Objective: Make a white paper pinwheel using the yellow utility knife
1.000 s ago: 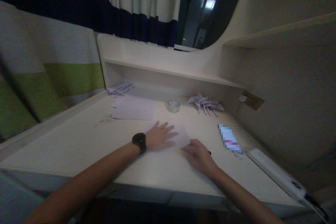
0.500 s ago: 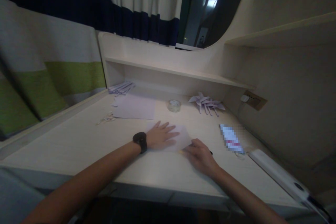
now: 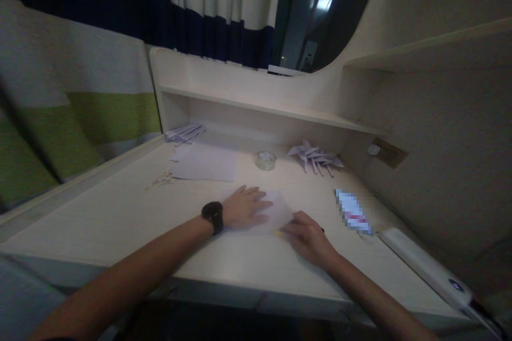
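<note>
My left hand (image 3: pixel 246 208) lies flat, fingers spread, on a sheet of white paper (image 3: pixel 280 205) near the middle of the desk. A dark watch is on that wrist. At the paper's right corner, my right hand (image 3: pixel 308 237) is closed around a slim tool (image 3: pixel 279 233). A yellowish bit of it shows below the fingertips and a dark end sticks out behind the hand. Its kind is hidden by the fingers. Beyond my hands stands a roll of clear tape (image 3: pixel 265 160).
More white paper (image 3: pixel 206 162) lies back left, beside rolled paper sticks (image 3: pixel 185 134) and a small tangle of string or bands (image 3: pixel 162 179). Paper pinwheels (image 3: pixel 314 157) are heaped back right. A phone (image 3: pixel 352 212) and a white power strip (image 3: pixel 426 266) lie at the right.
My right hand has shifted very slightly at the paper's corner, and more of the yellowish bit shows. My left hand stays flat on the paper.
</note>
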Demonstrator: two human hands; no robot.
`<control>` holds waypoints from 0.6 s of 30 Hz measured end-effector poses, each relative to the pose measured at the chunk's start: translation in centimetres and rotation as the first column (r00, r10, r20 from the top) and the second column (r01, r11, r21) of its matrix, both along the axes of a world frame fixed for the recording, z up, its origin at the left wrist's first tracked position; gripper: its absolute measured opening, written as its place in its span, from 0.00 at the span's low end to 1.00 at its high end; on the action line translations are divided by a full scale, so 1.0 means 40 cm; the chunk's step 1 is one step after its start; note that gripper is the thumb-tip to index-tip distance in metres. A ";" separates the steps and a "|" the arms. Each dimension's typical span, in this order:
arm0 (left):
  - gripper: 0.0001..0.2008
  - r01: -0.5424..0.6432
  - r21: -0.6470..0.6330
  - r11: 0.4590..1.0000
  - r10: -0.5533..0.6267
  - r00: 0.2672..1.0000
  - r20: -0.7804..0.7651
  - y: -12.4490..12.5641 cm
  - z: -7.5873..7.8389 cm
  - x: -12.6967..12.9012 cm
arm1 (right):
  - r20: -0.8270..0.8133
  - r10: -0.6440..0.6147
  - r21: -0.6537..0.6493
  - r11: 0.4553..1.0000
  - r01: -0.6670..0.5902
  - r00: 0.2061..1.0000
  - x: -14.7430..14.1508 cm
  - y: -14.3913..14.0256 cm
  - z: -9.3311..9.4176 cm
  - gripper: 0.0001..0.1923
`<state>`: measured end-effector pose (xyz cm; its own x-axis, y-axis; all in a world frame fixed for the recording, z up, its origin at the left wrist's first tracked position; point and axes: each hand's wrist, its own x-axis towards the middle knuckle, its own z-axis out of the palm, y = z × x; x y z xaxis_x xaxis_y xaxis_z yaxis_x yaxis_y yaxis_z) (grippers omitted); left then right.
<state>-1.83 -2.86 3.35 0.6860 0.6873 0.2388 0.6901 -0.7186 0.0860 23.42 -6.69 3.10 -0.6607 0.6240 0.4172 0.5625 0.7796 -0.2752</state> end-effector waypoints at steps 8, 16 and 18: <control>0.27 0.050 -0.009 0.999 -0.051 0.998 -0.032 0.004 -0.010 0.001 | 0.010 0.007 -0.028 1.000 -0.007 1.000 0.013 0.011 0.014 0.10; 0.26 0.048 -0.042 0.998 -0.051 0.997 -0.055 0.001 -0.002 0.000 | 0.041 -0.102 -0.084 0.991 0.105 0.994 0.038 -0.026 0.012 0.10; 0.28 0.058 -0.047 0.997 -0.061 0.996 -0.063 -0.004 0.004 0.002 | 0.034 -0.144 -0.092 0.985 0.147 0.989 0.043 -0.034 0.013 0.11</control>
<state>-1.74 -3.02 3.51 0.7387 0.6540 0.1628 0.6515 -0.7548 0.0760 25.14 -8.04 3.64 -0.5701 0.7502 0.3350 0.6764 0.6600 -0.3269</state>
